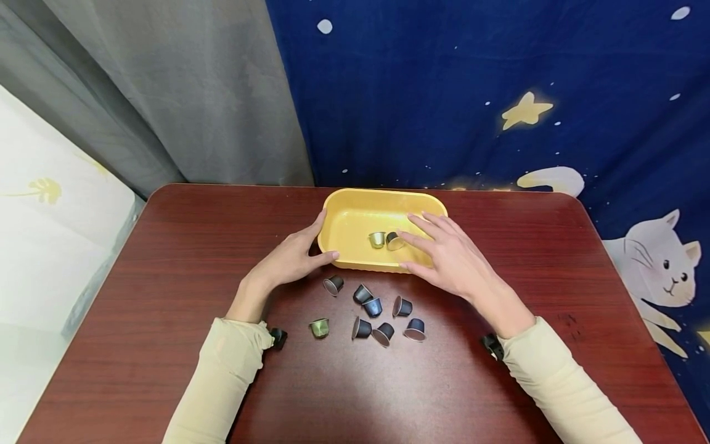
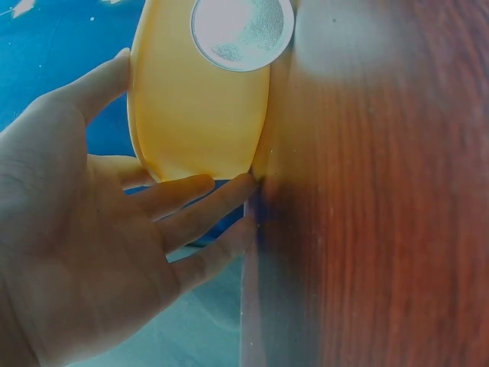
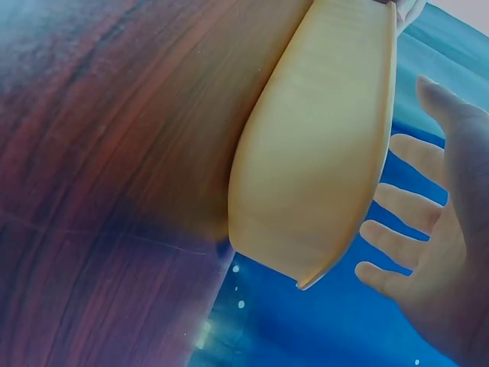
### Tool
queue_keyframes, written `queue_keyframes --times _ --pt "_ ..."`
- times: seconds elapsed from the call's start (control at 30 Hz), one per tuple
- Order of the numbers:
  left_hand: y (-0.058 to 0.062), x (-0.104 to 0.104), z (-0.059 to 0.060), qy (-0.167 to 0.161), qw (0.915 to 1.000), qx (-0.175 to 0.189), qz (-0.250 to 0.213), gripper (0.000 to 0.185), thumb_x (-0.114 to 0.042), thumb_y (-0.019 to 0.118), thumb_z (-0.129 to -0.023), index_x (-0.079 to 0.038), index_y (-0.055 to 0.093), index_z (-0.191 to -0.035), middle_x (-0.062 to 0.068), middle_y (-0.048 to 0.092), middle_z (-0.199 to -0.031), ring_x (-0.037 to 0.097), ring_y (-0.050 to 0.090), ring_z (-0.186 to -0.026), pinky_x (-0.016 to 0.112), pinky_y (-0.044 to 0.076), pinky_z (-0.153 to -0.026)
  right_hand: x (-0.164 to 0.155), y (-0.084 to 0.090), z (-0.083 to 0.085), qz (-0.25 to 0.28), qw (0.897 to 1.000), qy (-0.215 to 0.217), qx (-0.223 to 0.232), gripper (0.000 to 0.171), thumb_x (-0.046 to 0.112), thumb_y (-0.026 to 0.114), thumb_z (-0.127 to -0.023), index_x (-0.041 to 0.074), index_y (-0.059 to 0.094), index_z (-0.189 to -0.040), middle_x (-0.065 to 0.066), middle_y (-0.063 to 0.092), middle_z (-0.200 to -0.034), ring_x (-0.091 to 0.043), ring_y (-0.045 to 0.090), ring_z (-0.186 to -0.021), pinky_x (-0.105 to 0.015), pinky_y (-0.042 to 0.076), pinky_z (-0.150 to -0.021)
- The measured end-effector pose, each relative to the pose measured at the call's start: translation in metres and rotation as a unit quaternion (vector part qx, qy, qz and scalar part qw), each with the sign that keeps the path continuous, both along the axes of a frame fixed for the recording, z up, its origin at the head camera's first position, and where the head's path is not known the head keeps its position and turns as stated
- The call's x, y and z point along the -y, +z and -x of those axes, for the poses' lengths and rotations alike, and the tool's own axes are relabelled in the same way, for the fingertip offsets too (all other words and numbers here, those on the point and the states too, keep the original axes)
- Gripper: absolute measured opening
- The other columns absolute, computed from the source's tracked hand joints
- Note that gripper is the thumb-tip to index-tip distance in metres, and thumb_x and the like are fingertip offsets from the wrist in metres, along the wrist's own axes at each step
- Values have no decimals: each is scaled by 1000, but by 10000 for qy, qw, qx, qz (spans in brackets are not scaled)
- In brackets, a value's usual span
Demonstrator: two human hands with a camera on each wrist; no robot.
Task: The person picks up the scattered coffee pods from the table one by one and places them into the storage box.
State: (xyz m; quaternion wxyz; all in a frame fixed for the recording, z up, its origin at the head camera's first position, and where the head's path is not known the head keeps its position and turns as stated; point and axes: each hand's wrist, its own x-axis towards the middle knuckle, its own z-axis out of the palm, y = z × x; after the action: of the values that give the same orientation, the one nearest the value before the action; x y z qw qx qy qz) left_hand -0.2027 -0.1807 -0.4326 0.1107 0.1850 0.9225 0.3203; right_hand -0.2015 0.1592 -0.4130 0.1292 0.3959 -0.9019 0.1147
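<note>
A yellow plastic basin (image 1: 355, 219) stands at the table's far edge, with a pale green coffee capsule (image 1: 378, 240) and a dark-bottomed, gold-rimmed coffee capsule (image 1: 394, 241) inside. My left hand (image 1: 291, 256) touches the basin's left end, thumb over the near rim and the other fingers fairly straight along the end wall. Spread over the basin's right end is my right hand (image 1: 457, 259), its fingers extended and holding nothing; the right wrist view shows these fingers (image 3: 405, 200) apart beside the rim. In the left wrist view, a capsule's silver lid (image 2: 243, 34) overlaps the basin wall.
Several dark coffee capsules (image 1: 383, 333) lie scattered on the brown table (image 1: 166, 308) in front of the basin. A green capsule (image 1: 319, 328) sits to their left, and a dark one (image 1: 333, 285) lies near my left thumb. A blue curtain (image 1: 410, 92) hangs behind.
</note>
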Motion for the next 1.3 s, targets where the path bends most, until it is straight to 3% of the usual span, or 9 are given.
queue_keyframes --times 0.3,0.7,0.9,1.3 --pt "0 0 1 25 10000 1 10 97 -61 58 -92 -25 -2 -160 2 20 -163 21 31 -145 43 29 -116 -3 5 -13 -166 9993 -141 317 60 54 64 -91 20 59 -141 -12 44 -153 -35 31 -145 -56 23 -116" --pt "0 0 2 41 10000 34 34 97 -63 57 -92 -25 -1 -160 3 20 -163 22 30 -145 44 28 -116 -10 5 -25 -68 9998 -45 158 63 52 69 -88 19 57 -142 -14 48 -149 -38 38 -140 -57 28 -113" --pt "-1 0 1 34 10000 6 22 97 -62 57 -93 -25 -1 -160 2 20 -163 21 31 -145 43 29 -116 -13 4 -29 128 9999 78 39 65 50 72 -86 14 59 -139 -15 48 -146 -37 43 -134 -53 32 -111" --pt "-1 1 0 12 10000 12 -37 97 -62 57 -92 -25 -1 -160 2 20 -163 21 30 -145 44 29 -116 -21 -1 -43 140 9998 99 30 67 50 75 -83 13 60 -137 -16 48 -147 -35 43 -134 -54 32 -110"
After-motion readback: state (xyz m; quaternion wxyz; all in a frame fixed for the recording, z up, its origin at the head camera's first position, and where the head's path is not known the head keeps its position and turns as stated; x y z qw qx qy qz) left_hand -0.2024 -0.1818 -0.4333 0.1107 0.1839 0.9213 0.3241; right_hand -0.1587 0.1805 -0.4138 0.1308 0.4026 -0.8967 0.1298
